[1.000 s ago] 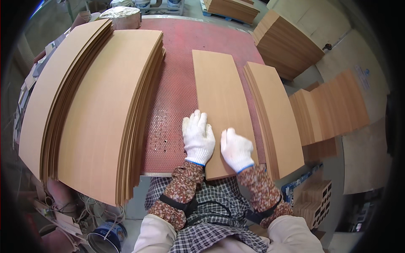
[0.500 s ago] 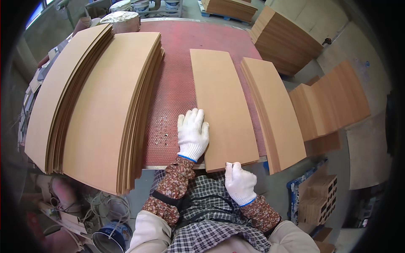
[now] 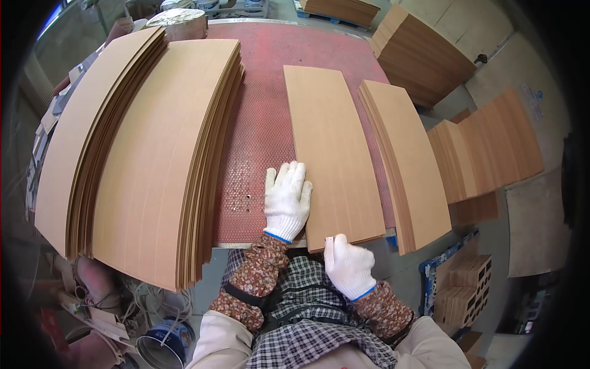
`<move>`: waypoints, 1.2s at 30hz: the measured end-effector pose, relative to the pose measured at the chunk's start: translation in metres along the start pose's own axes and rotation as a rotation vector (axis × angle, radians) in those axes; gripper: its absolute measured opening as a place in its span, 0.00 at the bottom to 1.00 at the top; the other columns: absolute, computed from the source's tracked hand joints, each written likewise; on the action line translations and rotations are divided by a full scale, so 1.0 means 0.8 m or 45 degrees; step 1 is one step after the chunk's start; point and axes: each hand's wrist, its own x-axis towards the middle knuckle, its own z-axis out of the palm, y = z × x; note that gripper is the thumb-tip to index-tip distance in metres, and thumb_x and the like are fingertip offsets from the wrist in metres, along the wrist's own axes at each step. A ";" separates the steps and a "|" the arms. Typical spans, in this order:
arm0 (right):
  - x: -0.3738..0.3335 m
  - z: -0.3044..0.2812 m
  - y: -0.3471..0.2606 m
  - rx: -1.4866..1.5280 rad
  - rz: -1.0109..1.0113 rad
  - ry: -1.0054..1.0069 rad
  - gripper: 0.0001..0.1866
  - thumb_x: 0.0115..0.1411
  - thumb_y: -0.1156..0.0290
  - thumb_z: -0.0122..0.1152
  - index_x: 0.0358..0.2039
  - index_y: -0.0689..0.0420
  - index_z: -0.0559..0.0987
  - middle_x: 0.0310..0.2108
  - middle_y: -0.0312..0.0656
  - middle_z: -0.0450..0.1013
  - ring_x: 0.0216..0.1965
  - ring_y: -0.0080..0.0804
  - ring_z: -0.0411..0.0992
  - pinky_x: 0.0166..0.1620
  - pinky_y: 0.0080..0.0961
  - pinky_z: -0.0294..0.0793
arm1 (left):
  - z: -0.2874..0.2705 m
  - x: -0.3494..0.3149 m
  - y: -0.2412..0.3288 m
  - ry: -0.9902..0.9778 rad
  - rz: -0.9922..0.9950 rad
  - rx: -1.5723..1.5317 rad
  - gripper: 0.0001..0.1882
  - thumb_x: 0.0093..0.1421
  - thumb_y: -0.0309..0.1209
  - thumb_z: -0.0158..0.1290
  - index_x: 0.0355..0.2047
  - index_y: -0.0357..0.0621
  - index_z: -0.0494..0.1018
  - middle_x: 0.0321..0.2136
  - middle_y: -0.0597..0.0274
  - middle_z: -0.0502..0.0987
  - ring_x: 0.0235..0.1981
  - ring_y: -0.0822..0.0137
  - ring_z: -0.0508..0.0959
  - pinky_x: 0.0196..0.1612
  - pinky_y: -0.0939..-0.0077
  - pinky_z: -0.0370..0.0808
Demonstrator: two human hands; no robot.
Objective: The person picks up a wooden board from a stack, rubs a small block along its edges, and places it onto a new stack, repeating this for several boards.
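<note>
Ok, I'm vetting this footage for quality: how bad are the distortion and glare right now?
Head view: strong fisheye bending, the leftmost board stack looking curved; head view: black shading at the corners; head view: small bright glints on the red tabletop, left of the left hand.

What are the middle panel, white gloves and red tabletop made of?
Middle panel: probably wood or veneer, matte tan, faintly grained.
White gloves: apparently knitted cotton, matte, with ribbed cuffs.
Red tabletop: perhaps rubber or plastic; slightly shiny, mesh-like texture.
</note>
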 end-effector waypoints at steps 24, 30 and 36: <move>0.495 0.037 0.048 0.082 0.146 -0.218 0.20 0.68 0.60 0.54 0.48 0.57 0.88 0.49 0.58 0.84 0.52 0.61 0.83 0.50 0.60 0.82 | -0.031 -0.050 0.049 -0.236 -0.146 -0.062 0.27 0.58 0.27 0.61 0.56 0.28 0.73 0.52 0.41 0.77 0.54 0.43 0.75 0.61 0.46 0.67; 0.478 0.010 0.058 0.082 0.132 -0.247 0.21 0.67 0.64 0.53 0.53 0.59 0.86 0.55 0.59 0.81 0.56 0.63 0.80 0.55 0.62 0.80 | -0.071 -0.113 0.118 -0.360 -0.185 -0.084 0.26 0.56 0.28 0.62 0.54 0.30 0.73 0.51 0.43 0.77 0.54 0.45 0.75 0.61 0.45 0.67; 0.467 -0.013 0.052 -0.010 -0.006 -0.345 0.20 0.67 0.66 0.53 0.53 0.58 0.87 0.57 0.57 0.80 0.59 0.61 0.79 0.56 0.63 0.79 | -0.090 -0.139 0.142 -0.288 -0.173 -0.092 0.25 0.55 0.27 0.62 0.53 0.30 0.74 0.50 0.43 0.77 0.53 0.45 0.75 0.58 0.47 0.68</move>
